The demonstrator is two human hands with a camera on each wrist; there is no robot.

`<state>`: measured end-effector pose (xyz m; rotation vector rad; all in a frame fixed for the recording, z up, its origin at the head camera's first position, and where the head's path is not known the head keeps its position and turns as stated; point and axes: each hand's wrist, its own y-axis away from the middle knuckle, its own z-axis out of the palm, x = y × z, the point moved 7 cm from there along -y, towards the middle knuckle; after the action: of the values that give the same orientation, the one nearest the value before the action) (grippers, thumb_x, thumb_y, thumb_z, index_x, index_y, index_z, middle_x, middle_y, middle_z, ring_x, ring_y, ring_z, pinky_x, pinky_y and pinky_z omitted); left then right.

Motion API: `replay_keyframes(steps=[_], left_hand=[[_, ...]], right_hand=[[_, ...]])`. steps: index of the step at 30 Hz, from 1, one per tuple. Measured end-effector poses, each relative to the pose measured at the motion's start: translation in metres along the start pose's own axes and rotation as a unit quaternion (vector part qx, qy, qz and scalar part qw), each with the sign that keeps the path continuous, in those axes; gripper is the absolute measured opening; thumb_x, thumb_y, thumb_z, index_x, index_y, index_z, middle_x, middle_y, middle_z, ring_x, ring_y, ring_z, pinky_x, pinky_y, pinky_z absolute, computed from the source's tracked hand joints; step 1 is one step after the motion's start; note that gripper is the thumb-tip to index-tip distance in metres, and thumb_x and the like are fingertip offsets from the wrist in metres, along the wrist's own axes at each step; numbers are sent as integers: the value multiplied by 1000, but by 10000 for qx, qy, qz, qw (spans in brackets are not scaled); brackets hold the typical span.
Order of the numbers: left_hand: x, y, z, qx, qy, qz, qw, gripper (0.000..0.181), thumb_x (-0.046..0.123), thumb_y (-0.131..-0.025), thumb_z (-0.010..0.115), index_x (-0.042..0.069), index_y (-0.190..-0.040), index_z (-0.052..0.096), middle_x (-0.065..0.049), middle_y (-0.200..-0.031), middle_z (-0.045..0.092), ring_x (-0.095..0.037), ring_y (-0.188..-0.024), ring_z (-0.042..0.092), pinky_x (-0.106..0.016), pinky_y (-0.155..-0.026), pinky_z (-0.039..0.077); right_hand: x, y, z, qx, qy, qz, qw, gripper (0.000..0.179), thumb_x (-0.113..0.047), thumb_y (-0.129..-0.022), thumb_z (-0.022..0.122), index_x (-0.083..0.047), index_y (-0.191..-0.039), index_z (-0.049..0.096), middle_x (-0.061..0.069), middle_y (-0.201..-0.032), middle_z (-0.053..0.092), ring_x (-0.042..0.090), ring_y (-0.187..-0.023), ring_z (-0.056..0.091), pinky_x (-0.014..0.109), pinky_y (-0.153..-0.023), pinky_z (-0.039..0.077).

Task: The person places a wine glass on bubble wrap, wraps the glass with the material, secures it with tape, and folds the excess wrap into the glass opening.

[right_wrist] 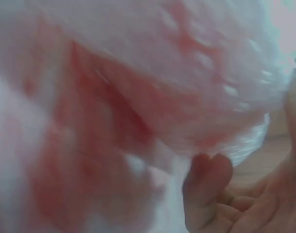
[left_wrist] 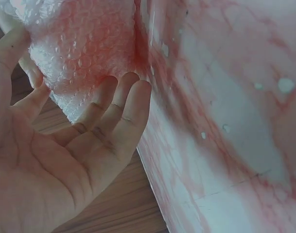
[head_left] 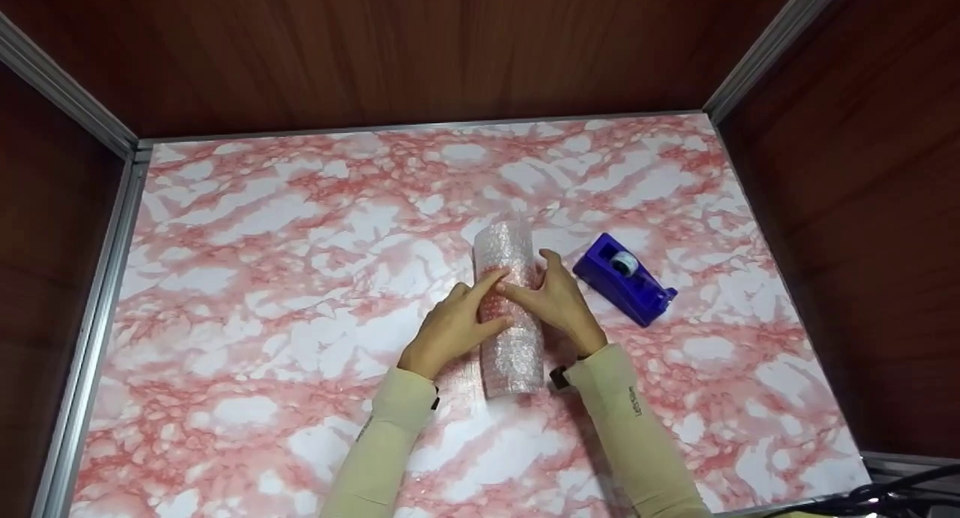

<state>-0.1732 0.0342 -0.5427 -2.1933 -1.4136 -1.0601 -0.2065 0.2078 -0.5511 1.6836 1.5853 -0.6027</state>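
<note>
A roll of bubble wrap (head_left: 512, 353) lies lengthwise on the table between both hands, with a reddish tint showing through its middle. My left hand (head_left: 452, 324) rests on it from the left side, thumb and index fingertip on top. In the left wrist view, the loosely bent fingers (left_wrist: 133, 109) are right at the bubbled surface (left_wrist: 84, 43). From the right side my right hand (head_left: 556, 299) touches the roll. Its thumb reaches across the top near the left index fingertip, while bent fingers (right_wrist: 208, 179) show just below the wrap in the right wrist view.
To the right of the roll stands a blue tape dispenser (head_left: 626, 281) with a tape roll in it. The table (head_left: 247, 315) has a red-and-white marbled top. Dark wooden panels (head_left: 420, 52) with metal rails enclose it. Black cables (head_left: 892, 495) lie at the front right corner.
</note>
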Motion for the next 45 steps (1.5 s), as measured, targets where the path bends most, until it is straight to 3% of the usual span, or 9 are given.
replay_keyframes(steps=[5,10,14,18,20,25,32,40,45], left_hand=[[-5,2,1,1,337,38,9994,81,57,-93,63,44,-159,19,-8,-103,51,-18,-68,53,-36,-60,48],[-20,1,3,-18,1483,-358,9883,94,58,-95,59,17,-162,7,-14,-119,56,-24,-95,62,-43,-83,52],[-31,-2,5,-39,2402,-887,9667,93,64,-96,52,6,-160,16,-17,-135,56,-27,-108,63,-44,-93,50],[-30,-5,9,-92,3406,-939,9355,77,53,-99,56,6,-155,34,-18,-137,56,-28,-104,65,-41,-82,56],[-24,-4,5,-20,3665,-796,9270,69,43,-100,60,4,-152,37,-18,-133,57,-27,-107,64,-43,-82,56],[-8,0,-16,401,3528,-308,9343,71,31,-98,67,5,-154,33,-19,-136,53,-31,-116,59,-45,-90,53],[46,23,-61,1238,3162,1227,9325,73,6,-91,74,-7,-150,32,-24,-143,45,-38,-124,52,-46,-99,47],[61,37,-68,1680,2675,2169,9237,75,-2,-83,79,-8,-145,37,-21,-141,45,-30,-131,46,-48,-105,42],[57,38,-63,1647,2613,2251,9241,76,-4,-82,79,-8,-145,37,-21,-142,45,-29,-133,44,-52,-107,39]], right_hand=[[14,-1,15,-435,-716,510,9952,104,-69,-75,75,-3,-146,38,19,-136,55,33,-115,58,48,-90,51],[16,0,20,-412,-1301,589,9889,93,-64,-75,78,-3,-138,47,16,-126,60,31,-106,62,45,-84,54],[14,3,20,-285,-1595,579,9851,90,-61,-75,80,-4,-136,49,16,-122,62,31,-102,64,45,-81,55],[6,9,17,-162,-1674,443,9848,88,-56,-77,81,-6,-141,46,16,-124,60,30,-105,62,46,-83,54],[-6,15,10,-102,-1666,238,9857,85,-48,-81,81,-5,-144,45,17,-125,59,31,-106,61,46,-83,54],[-34,28,-10,360,-1696,-770,9818,78,-26,-82,84,-3,-145,45,19,-120,59,31,-101,60,45,-79,53],[-89,63,-42,915,-1722,-2688,9433,84,2,-73,86,12,-142,40,22,-132,54,29,-114,55,43,-93,47],[-83,72,-37,666,-2711,-3138,9075,85,17,-63,85,19,-135,39,38,-128,51,54,-117,49,54,-105,39],[-76,72,-31,558,-2590,-3153,9113,86,15,-64,86,16,-136,40,34,-128,53,48,-118,50,55,-105,38]])
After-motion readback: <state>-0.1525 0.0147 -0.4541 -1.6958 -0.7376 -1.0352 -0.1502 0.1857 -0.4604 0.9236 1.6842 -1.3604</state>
